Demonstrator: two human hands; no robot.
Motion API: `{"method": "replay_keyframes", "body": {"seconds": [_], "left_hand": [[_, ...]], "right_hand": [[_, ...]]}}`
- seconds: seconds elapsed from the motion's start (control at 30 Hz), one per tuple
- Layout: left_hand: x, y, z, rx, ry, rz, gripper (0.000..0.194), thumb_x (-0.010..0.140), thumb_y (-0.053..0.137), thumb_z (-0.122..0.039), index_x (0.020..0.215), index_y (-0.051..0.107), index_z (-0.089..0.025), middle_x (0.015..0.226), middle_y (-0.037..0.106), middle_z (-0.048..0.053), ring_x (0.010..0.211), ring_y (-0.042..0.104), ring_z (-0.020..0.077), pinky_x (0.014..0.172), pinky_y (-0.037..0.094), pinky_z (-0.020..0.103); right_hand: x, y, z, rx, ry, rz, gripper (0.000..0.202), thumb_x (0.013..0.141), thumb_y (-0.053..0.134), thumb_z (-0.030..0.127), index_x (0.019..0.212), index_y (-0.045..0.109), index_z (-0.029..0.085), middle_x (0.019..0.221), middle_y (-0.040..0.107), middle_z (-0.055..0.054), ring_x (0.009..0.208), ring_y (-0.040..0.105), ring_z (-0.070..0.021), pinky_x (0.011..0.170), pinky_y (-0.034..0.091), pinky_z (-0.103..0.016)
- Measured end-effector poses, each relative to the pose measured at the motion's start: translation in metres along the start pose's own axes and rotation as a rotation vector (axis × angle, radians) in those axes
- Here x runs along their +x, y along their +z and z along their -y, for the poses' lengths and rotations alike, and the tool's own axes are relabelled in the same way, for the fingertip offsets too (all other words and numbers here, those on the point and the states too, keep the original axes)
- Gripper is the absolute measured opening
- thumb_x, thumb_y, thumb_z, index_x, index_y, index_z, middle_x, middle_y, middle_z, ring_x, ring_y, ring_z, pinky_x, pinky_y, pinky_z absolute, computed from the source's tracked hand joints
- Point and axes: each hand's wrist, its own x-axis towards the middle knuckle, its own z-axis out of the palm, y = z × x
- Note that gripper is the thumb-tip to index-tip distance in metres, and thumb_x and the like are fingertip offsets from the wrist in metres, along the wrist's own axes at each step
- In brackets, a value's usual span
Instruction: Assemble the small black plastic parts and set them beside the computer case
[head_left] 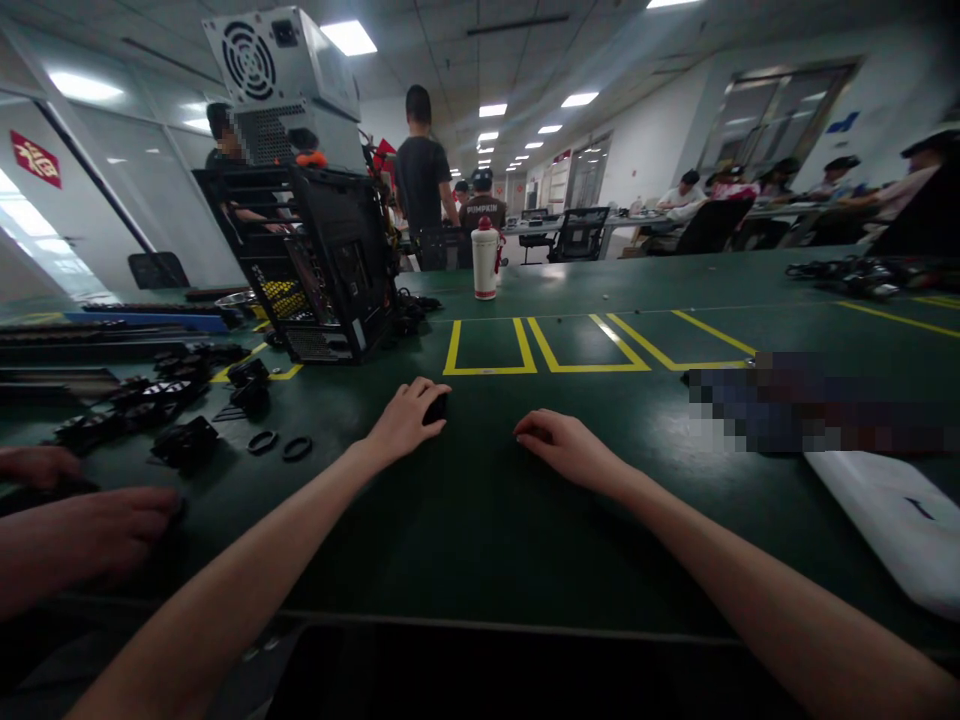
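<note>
Your left hand (409,415) is pinching a small black piece (436,407) over the green table (480,530), seemingly a holding step, calling for steady grip. Your right hand (564,447) is curling nearby; I cannot tell whether its fingertips are meeting.

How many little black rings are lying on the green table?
2. One ring lies to the left of the person's left hand; the other ring is beside it, farther left. More could be hidden among the black parts.
</note>
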Motion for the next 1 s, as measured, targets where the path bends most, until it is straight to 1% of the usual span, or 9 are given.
{"method": "replay_keyframes", "body": {"seconds": [0.2,0.27,0.33,0.4,0.47,0.6,0.77,0.93,1.0], "left_hand": [[0.003,0.017,-0.068,-0.112,0.126,0.010,0.044,0.073,0.053,-0.032,0.115,0.042,-0.024,0.124,0.040,0.007,0.103,0.044,0.0247,0.086,0.036,0.042],[0.005,0.021,-0.084,-0.136,0.156,0.014,0.041,0.074,0.051,-0.032,0.114,0.043,-0.024,0.129,0.036,0.007,0.106,0.043,0.0259,0.087,0.035,0.043],[0.006,0.024,-0.091,-0.164,0.168,0.017,0.039,0.075,0.051,-0.033,0.112,0.044,-0.025,0.132,0.035,0.006,0.109,0.042,0.0262,0.088,0.033,0.044],[0.008,0.025,-0.092,-0.215,0.173,0.030,0.042,0.074,0.053,-0.036,0.113,0.043,-0.026,0.130,0.038,0.005,0.111,0.042,0.0254,0.089,0.033,0.042],[0.009,0.025,-0.088,-0.288,0.150,0.065,0.053,0.070,0.056,-0.040,0.118,0.038,-0.028,0.125,0.044,0.004,0.107,0.045,0.0242,0.086,0.035,0.040],[0.011,0.026,-0.080,-0.378,0.054,0.139,0.070,0.065,0.059,-0.046,0.126,0.028,-0.031,0.115,0.051,0.004,0.094,0.052,0.0230,0.079,0.040,0.039],[0.013,0.027,-0.079,-0.456,0.076,0.141,0.063,0.065,0.061,-0.043,0.120,0.034,-0.030,0.113,0.051,0.003,0.097,0.052,0.0230,0.082,0.040,0.039],[0.014,0.029,-0.080,-0.509,0.103,0.136,0.061,0.067,0.060,-0.037,0.121,0.032,-0.028,0.118,0.047,0.005,0.105,0.048,0.0233,0.088,0.038,0.041],[0.013,0.030,-0.079,-0.519,0.108,0.125,0.064,0.067,0.061,-0.035,0.123,0.029,-0.027,0.120,0.045,0.006,0.109,0.045,0.0241,0.092,0.036,0.042]], "right_hand": [[0.008,0.011,-0.004,0.077,-0.023,-0.119,0.035,0.075,0.051,0.036,0.106,0.053,0.019,0.099,0.055,-0.007,0.078,0.054,-0.0145,0.070,0.044,-0.031],[0.010,0.011,-0.007,0.189,-0.026,-0.074,0.037,0.076,0.052,0.034,0.109,0.051,0.019,0.100,0.056,-0.007,0.082,0.056,-0.0147,0.075,0.045,-0.032],[0.010,0.009,-0.010,0.331,-0.012,-0.004,0.034,0.076,0.052,0.031,0.107,0.051,0.018,0.101,0.058,-0.006,0.087,0.057,-0.0152,0.079,0.045,-0.033],[0.010,0.006,-0.011,0.465,0.028,0.022,0.032,0.074,0.055,0.028,0.104,0.052,0.017,0.102,0.059,-0.006,0.091,0.057,-0.0156,0.083,0.044,-0.033],[0.010,0.004,-0.012,0.549,0.076,0.010,0.033,0.070,0.059,0.025,0.101,0.053,0.016,0.104,0.059,-0.007,0.093,0.057,-0.0158,0.086,0.043,-0.034],[0.010,0.005,-0.014,0.587,0.092,0.006,0.034,0.065,0.064,0.022,0.097,0.053,0.017,0.098,0.060,-0.005,0.089,0.058,-0.0151,0.084,0.044,-0.035],[0.008,0.004,-0.013,0.598,0.055,0.007,0.038,0.059,0.068,0.020,0.092,0.050,0.020,0.091,0.059,-0.002,0.087,0.057,-0.0152,0.080,0.046,-0.034],[0.007,0.003,-0.011,0.620,0.087,-0.028,0.028,0.068,0.061,0.027,0.094,0.053,0.017,0.097,0.058,-0.004,0.090,0.056,-0.0146,0.084,0.043,-0.034],[0.008,0.003,-0.012,0.632,0.127,-0.027,0.030,0.069,0.061,0.027,0.096,0.054,0.016,0.099,0.058,-0.005,0.089,0.056,-0.0144,0.085,0.042,-0.034]]}}
